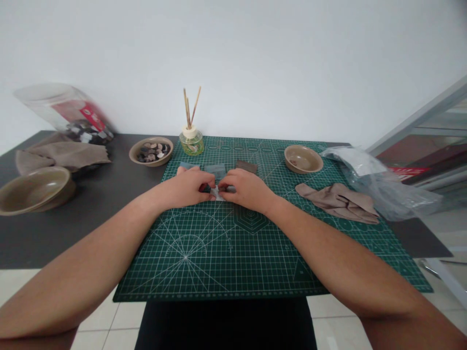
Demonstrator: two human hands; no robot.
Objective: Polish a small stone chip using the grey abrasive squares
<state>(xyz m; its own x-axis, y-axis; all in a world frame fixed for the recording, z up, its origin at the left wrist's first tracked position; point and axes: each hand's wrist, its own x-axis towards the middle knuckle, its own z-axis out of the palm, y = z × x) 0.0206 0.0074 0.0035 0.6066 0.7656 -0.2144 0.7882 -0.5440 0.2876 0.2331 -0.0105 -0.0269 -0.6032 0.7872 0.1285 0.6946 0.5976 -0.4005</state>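
Over the cutting mat (219,257), my left hand (189,187) and my right hand (246,190) face each other with fingers pinched. A small whitish piece (218,193) lies between the fingertips of both hands; its kind is too small to tell, and my fingers cover part of it. Just behind the hands are a flat grey-blue square piece (216,169) and a brown square piece (247,166). A bluish piece (188,166) shows behind my left hand, partly hidden by it.
A bowl of small dark and light pieces (152,151) and a reed diffuser (191,141) stand at the back. Another bowl (304,160), a brown cloth (339,203) and a clear plastic bag (386,187) are right. Left are a bowl (34,192), cloth (67,154) and filled bag (83,119).
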